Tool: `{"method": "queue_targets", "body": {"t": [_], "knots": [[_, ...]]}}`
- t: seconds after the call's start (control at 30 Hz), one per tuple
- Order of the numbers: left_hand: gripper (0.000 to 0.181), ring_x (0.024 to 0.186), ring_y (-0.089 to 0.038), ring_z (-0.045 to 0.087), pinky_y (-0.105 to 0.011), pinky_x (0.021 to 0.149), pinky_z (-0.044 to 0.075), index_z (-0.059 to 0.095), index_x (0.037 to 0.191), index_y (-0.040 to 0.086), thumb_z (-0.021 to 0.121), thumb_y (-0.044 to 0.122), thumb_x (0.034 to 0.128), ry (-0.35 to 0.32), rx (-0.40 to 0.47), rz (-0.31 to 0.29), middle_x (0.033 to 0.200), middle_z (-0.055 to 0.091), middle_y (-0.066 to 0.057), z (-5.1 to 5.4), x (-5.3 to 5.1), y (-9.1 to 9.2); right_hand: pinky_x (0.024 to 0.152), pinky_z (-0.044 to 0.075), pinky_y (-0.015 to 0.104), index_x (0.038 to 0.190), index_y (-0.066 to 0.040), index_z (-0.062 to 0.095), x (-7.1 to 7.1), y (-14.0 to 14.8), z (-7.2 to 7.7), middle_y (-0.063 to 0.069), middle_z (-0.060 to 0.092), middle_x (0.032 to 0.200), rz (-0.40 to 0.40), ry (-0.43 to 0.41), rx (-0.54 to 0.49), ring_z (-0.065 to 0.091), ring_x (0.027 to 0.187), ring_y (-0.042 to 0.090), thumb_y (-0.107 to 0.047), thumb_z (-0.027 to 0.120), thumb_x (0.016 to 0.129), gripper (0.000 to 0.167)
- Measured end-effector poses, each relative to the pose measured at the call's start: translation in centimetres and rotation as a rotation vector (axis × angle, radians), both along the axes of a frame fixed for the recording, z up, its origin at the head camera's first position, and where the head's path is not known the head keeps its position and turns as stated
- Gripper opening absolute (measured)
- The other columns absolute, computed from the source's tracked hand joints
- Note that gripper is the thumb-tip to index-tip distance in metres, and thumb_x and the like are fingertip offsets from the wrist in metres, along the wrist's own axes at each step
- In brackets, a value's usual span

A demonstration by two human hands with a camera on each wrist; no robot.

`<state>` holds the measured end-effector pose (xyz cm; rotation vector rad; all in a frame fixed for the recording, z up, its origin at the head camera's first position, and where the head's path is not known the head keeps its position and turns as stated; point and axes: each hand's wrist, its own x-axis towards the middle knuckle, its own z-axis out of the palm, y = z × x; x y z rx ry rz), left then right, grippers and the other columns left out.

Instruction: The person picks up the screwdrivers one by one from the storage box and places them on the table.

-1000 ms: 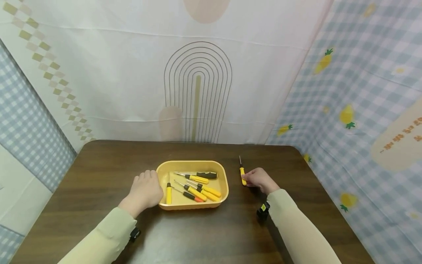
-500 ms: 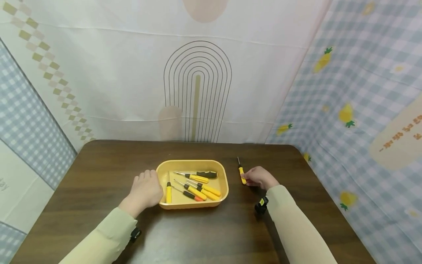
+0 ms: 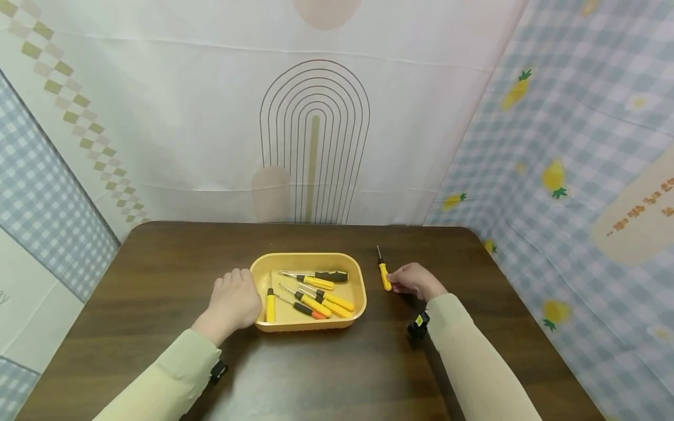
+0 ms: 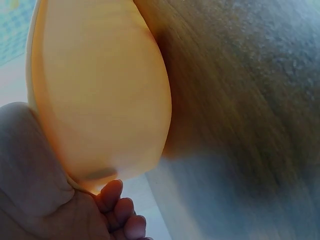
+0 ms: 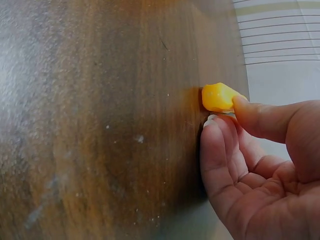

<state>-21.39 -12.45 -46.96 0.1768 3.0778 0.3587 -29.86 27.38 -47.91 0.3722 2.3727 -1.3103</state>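
Observation:
A yellow plastic tray (image 3: 305, 327) stands on the table, holding several screwdrivers, most with yellow handles and black collars. My left hand (image 3: 231, 301) grips its left end; in the left wrist view the thumb lies over the rim and curled fingers (image 4: 123, 207) bear on the outer wall. To the tray's right, my right hand (image 3: 417, 280) pinches the yellow handle of a separate screwdriver (image 3: 384, 276) between thumb and fingers. That shaft points away, toward the table's far edge. In the right wrist view only the handle's butt end (image 5: 219, 97) shows, close to the tabletop.
Inside the tray lie a black-handled screwdriver (image 3: 337, 276), one with a black and red handle (image 3: 309, 311), and a yellow one (image 3: 271, 307) set lengthwise at the left. The brown table (image 3: 326, 374) backs onto a white patterned cloth (image 3: 210, 128); checked cloth (image 3: 568, 245) hangs at the right.
The screwdriver in my right hand has shifted slightly leftward, its tip tilting a little further toward the tray. My left hand keeps its grip on the tray. The head view has moved slightly.

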Motion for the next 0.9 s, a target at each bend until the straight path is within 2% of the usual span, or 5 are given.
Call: {"method": "queue_targets", "body": {"t": [0.3, 0.57, 0.63, 0.73, 0.9], "knots": [[0.032, 0.087, -0.036, 0.042, -0.052, 0.081, 0.034, 0.044, 0.107, -0.010, 0.041, 0.016, 0.0895, 0.016, 0.018, 0.005, 0.090, 0.041, -0.019, -0.3, 0.0, -0.1, 0.071, 0.053, 0.028, 0.102, 0.005, 0.065, 0.0, 0.3, 0.0, 0.008, 0.063, 0.082, 0.008, -0.006, -0.034, 0.060, 0.071, 0.015, -0.017, 0.065, 0.093, 0.024], [0.032, 0.085, -0.035, 0.042, -0.051, 0.080, 0.034, 0.044, 0.107, -0.011, 0.041, 0.016, 0.0896, -0.005, 0.023, 0.010, 0.089, 0.041, -0.018, -0.3, 0.2, -0.2, 0.073, 0.053, 0.030, 0.109, 0.005, 0.066, 0.3, 0.5, -0.3, 0.011, 0.065, 0.088, 0.002, -0.007, -0.074, 0.060, 0.072, 0.016, -0.022, 0.062, 0.095, 0.031], [0.032, 0.085, -0.035, 0.042, -0.051, 0.080, 0.034, 0.044, 0.106, -0.011, 0.042, 0.016, 0.0897, 0.000, 0.026, 0.009, 0.089, 0.041, -0.018, -0.1, 0.2, -0.1, 0.075, 0.053, 0.032, 0.113, 0.005, 0.063, 0.4, 0.6, -0.4, 0.012, 0.065, 0.094, -0.002, 0.032, -0.082, 0.062, 0.077, 0.017, -0.024, 0.061, 0.096, 0.033], [0.034, 0.085, -0.035, 0.043, -0.050, 0.080, 0.035, 0.044, 0.107, -0.010, 0.045, 0.019, 0.0902, 0.008, 0.024, 0.010, 0.089, 0.042, -0.018, 0.0, 0.2, -0.1, 0.080, 0.053, 0.034, 0.118, 0.003, 0.060, 0.5, 0.6, -0.3, 0.015, 0.063, 0.107, -0.008, 0.141, -0.106, 0.064, 0.091, 0.022, -0.026, 0.060, 0.096, 0.036], [0.038, 0.087, -0.035, 0.044, -0.051, 0.081, 0.035, 0.044, 0.109, -0.011, 0.048, 0.023, 0.0915, 0.008, 0.018, 0.009, 0.091, 0.043, -0.019, 0.0, 0.3, -0.1, 0.088, 0.050, 0.042, 0.122, -0.003, 0.057, 0.8, -0.4, 1.2, 0.021, 0.059, 0.119, 0.029, 0.326, -0.156, 0.060, 0.107, 0.034, -0.036, 0.063, 0.094, 0.044]]}}
